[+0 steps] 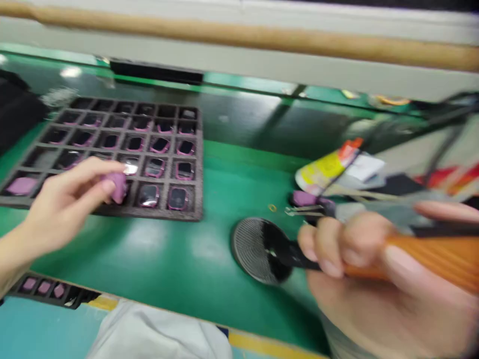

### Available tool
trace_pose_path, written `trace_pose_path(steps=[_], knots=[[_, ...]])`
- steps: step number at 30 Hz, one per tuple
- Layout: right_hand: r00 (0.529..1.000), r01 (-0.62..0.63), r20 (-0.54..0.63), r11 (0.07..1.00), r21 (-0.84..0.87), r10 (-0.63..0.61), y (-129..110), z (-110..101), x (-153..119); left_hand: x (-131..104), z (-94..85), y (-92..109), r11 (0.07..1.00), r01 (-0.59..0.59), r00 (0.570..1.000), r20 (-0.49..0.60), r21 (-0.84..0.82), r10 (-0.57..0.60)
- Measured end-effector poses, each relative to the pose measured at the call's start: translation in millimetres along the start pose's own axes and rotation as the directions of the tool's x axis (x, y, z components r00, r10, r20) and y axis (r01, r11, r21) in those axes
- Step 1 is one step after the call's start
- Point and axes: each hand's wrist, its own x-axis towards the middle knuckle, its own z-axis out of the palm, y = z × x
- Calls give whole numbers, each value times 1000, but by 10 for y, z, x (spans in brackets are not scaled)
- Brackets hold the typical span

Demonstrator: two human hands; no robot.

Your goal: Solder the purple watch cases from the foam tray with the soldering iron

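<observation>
My left hand (71, 199) pinches a small purple watch case (119, 187) between thumb and fingers, over the near rows of a dark foam tray (200, 194). Square watch bodies with purple frames and dark screens, such as the watch (177, 198), lie in many of its compartments. My right hand (374, 269), blurred, is wrapped around the orange handle of a tool (430, 254) with a black front end. That front end reaches over a round, black, ridged disc (250, 249) on the green mat; whether it touches the disc I cannot tell.
A yellow-and-white bottle (322, 169) with a red cap lies at the back right. Near it are a purple piece (304, 198), metal tweezers (303, 211) and a small yellow ring (272, 207). Below the bench's front edge sits another dark tray (48, 289) with purple pieces.
</observation>
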Motion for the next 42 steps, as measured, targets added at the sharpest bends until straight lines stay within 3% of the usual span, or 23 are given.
trace_pose_path(steps=[2, 4, 6, 9, 12, 16, 22, 25, 28, 31, 36, 42], knots=[[1000, 11, -21, 1000, 25, -10, 7, 77, 15, -85, 506, 340, 975, -33, 947, 306, -220, 101], [999, 12, -47, 1000, 22, -11, 56, 113, 16, -168, 969, 588, 941, 1, 830, 525, -339, 188], [999, 18, -47, 1000, 12, -18, 112, 129, -10, -206, 1323, 705, 946, -96, 743, 610, -308, 274], [999, 29, -21, 1000, 4, -29, 159, 151, -69, -173, 1584, 696, 920, -352, 704, 598, -173, 382], [1000, 17, 11, 1000, -7, -17, 161, 172, -118, -104, 1616, 660, 899, -411, 684, 601, -151, 414], [1000, 1, 20, 999, -48, 0, 116, 172, -164, -14, 1649, 699, 888, -434, 609, 677, -153, 414], [999, -1, 49, 996, -93, 6, 58, 108, -175, 72, 1680, 686, 905, -399, 665, 634, -147, 395], [995, -6, 97, 994, -105, 17, 86, 82, -160, -53, 1611, 660, 873, -475, 682, 581, -110, 444], [994, -9, 106, 992, -124, 22, 102, 81, -163, -243, 1584, 638, 806, -590, 666, 535, -49, 520], [995, -22, 90, 988, -151, 36, 97, 97, -189, -339, 1612, 633, 778, -628, 652, 523, -33, 549], [993, -32, 106, 984, -175, 51, 95, 96, -208, -257, 1595, 663, 765, -641, 640, 506, -64, 579], [981, 7, 190, 974, -228, 37, 68, 120, -190, -197, 1567, 645, 779, -622, 665, 470, -81, 580]])
